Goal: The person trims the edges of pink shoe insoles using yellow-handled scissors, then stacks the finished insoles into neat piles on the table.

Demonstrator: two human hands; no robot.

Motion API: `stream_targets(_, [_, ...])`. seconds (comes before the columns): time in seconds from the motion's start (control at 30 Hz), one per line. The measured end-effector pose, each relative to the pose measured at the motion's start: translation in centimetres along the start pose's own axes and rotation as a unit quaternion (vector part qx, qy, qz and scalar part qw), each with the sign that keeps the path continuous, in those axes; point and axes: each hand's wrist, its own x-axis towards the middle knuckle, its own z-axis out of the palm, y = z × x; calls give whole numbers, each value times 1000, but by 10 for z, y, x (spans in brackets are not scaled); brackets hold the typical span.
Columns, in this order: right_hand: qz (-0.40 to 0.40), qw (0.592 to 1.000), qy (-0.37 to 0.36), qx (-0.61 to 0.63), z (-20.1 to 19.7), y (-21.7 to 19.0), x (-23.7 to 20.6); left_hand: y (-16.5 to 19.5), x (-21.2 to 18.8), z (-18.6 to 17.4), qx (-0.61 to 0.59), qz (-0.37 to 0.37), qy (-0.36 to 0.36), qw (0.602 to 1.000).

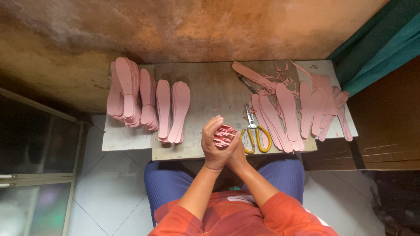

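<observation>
Both my hands meet at the near edge of a wooden board point(210, 91). My left hand point(214, 146) wraps over a stack of pink insole-shaped pieces point(224, 134), seen end on. My right hand point(238, 153) sits underneath and behind, mostly hidden, and also grips the stack. Yellow-handled scissors point(255, 131) lie just right of my hands, blades pointing away.
Sorted piles of pink insoles point(144, 102) stand at the left of the board. Loose pink insoles and offcuts point(297, 105) spread across the right. A rough brown wall rises behind. My blue-clad knees point(166, 183) are under the board, over white floor tiles.
</observation>
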Motion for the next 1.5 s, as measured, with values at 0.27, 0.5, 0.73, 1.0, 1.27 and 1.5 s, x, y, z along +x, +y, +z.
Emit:
stream_targets(0.27, [25, 998, 45, -44, 13, 4, 3, -4, 7, -9, -42, -13, 12, 999])
stream_targets(0.5, [-25, 987, 58, -146, 23, 17, 8, -3, 22, -11, 4, -62, 26, 998])
stream_targets(0.73, [31, 999, 23, 24, 13, 20, 8, -5, 42, -16, 4, -84, 5, 996])
stream_targets(1.0, [8, 999, 30, 32, 10, 19, 5, -14, 44, -14, -26, -147, 55, 987])
stream_targets(1.27, [19, 984, -6, -178, -41, 28, -23, -58, 8, -5, -288, -392, 232, 842])
stream_targets(1.5, [-48, 958, -27, -283, -42, 36, -30, -74, -14, -1, -79, -446, 254, 854])
